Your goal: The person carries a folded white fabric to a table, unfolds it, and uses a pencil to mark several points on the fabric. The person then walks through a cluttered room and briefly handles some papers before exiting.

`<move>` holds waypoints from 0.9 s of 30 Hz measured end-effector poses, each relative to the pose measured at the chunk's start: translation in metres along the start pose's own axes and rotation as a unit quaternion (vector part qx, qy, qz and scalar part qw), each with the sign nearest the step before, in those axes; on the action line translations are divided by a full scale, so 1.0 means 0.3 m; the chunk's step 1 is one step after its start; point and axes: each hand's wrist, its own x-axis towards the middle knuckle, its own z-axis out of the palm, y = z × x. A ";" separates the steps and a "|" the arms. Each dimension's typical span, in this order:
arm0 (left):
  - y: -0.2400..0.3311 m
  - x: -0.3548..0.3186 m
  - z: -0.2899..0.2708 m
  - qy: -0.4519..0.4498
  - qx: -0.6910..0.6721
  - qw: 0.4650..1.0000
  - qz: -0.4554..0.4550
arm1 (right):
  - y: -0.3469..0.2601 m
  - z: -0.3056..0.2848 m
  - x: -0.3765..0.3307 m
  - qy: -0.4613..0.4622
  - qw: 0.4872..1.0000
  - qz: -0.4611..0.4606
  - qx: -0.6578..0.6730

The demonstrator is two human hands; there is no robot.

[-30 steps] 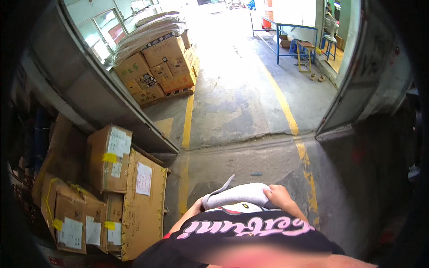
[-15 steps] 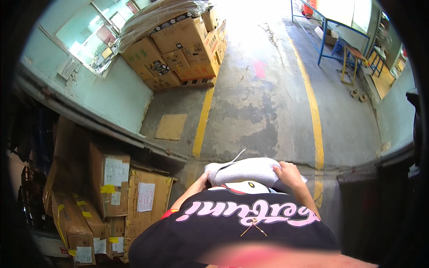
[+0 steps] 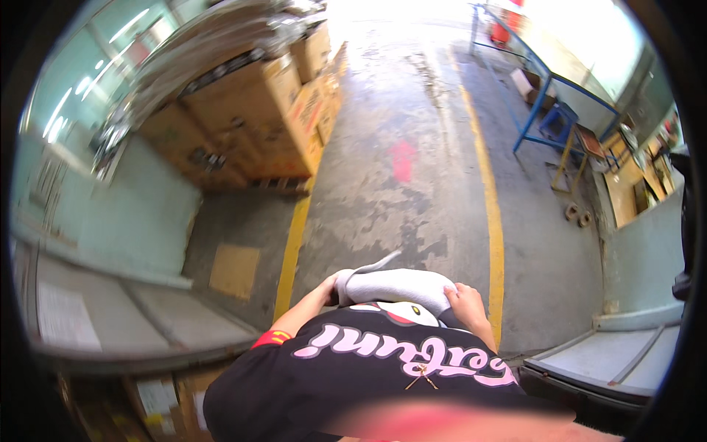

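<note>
Since the earlier frame: wearer further forward. Door panels, left (image 3: 147, 309) and right (image 3: 615, 361), now lie low at either side; the near cartons (image 3: 158, 398) have slid down to the dim lower left edge; the big carton stack (image 3: 228, 140) has shifted left and lower in view. Load in front of the belly much as before.

Largest first. Grey concrete floor (image 3: 353, 199), worn and patchy, with a yellow line (image 3: 490, 214) running away on the right and another (image 3: 293, 236) on the left. Pale green wall (image 3: 143, 221), left, with windows above. Carton stack stands on a pallet against that side, clear plastic (image 3: 191, 59) heaped over its top; blurred. Blue-framed bench (image 3: 546, 74) far right, a blue stool (image 3: 557, 121) and a wooden-seated stool (image 3: 588, 138) near it.

Black shirt (image 3: 346, 387), pink lettering, fills the lower middle. Pale grey roll (image 3: 401, 286), soft-looking, lies crosswise just in front of it, held above the floor. Flat tan square (image 3: 234, 271) on the floor, left of the left line.

Left hand (image 3: 331, 290) closed round the roll's left end, fingertips hidden. Right hand (image 3: 465, 302) grips the right end, thumb on top, other fingers mostly hidden. Thin grey strip (image 3: 375, 264) sticks out loose beyond the roll's far edge.
</note>
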 end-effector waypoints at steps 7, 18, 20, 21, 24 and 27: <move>0.667 0.429 0.189 0.009 0.050 0.998 -0.027 | -0.064 -0.164 0.712 0.026 0.998 0.039 0.033; 1.687 1.113 0.511 0.061 0.034 0.998 -0.006 | -0.100 -0.608 2.211 -0.108 0.990 -0.070 -0.058; 1.860 1.264 0.565 0.054 0.033 0.998 -0.007 | -0.097 -0.662 2.433 -0.114 0.990 -0.060 -0.063; 1.941 1.345 0.585 0.051 0.029 0.998 -0.006 | -0.087 -0.679 2.552 -0.118 0.989 -0.058 -0.070; 2.201 1.608 0.656 0.043 0.020 0.999 0.002 | -0.070 -0.738 2.967 -0.100 0.990 -0.059 -0.080; 2.515 1.877 0.756 0.029 0.027 0.999 0.003 | -0.056 -0.780 3.278 -0.056 0.997 0.012 -0.042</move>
